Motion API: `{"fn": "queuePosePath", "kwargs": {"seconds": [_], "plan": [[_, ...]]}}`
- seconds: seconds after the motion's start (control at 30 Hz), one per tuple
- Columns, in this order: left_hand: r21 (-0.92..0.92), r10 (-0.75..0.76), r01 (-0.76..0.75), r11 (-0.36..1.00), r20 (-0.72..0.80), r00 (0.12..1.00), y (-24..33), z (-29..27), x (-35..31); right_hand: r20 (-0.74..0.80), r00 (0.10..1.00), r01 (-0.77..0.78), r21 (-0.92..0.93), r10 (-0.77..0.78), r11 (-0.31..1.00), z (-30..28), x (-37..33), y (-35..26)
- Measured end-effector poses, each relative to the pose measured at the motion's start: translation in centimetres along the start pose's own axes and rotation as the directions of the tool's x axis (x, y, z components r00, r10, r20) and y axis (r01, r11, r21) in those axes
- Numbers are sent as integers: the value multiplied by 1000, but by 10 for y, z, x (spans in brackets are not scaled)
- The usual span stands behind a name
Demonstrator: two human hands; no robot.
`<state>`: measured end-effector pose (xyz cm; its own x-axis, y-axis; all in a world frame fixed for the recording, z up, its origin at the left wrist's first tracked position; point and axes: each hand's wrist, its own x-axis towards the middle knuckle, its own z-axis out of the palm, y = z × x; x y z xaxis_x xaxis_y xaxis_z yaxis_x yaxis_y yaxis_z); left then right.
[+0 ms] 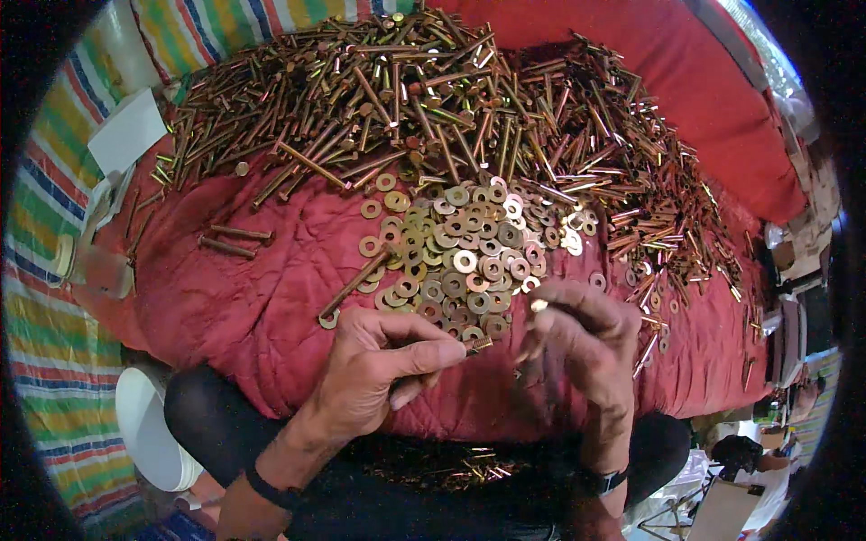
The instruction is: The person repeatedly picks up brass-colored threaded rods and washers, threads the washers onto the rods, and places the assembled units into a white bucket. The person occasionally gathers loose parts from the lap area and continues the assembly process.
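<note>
Above red cloth (pixel 225 302), 1 left hand (pixel 383 365) clamped on 1 bolt (pixel 483 344), 1 right hand (pixel 591 343), grip unclear.

Looks like a makeshift workshop — laid out low on rumpled red cloth (pixel 280 334), heaped with long metal bolts (pixel 388 90) and spread in the middle with loose flat washers (pixel 465 248), in quantities beyond ordinary household use. Edged at left by striped sheeting (pixel 54 298), with a white bucket (pixel 149 433) standing near the cloth. Crowded along the right rim with mixed clutter (pixel 794 338), too small and bent to identify — impossible to say whether inside a home or a work shed.
</note>
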<state>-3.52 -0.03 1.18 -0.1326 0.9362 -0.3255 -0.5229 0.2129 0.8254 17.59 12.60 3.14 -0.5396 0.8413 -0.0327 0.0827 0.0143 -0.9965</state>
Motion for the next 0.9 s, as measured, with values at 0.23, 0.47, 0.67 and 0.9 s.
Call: {"fn": "queuePosePath", "kwargs": {"seconds": [0.23,0.47,0.67,0.9], "plan": [[53,-100,98,994,40,994,7,-5,-4,184,962,246,-280,-200,928,14,-18,-8],[-67,-207,214,975,96,974,3,-11,-1,287,857,514,-417,-427,750,11,-15,1],[-111,-251,268,957,144,957,1,-12,0,388,797,603,-469,-463,645,4,-16,6],[-81,-231,245,966,153,961,1,-12,1,337,825,561,-394,-454,728,8,-15,2]]}}
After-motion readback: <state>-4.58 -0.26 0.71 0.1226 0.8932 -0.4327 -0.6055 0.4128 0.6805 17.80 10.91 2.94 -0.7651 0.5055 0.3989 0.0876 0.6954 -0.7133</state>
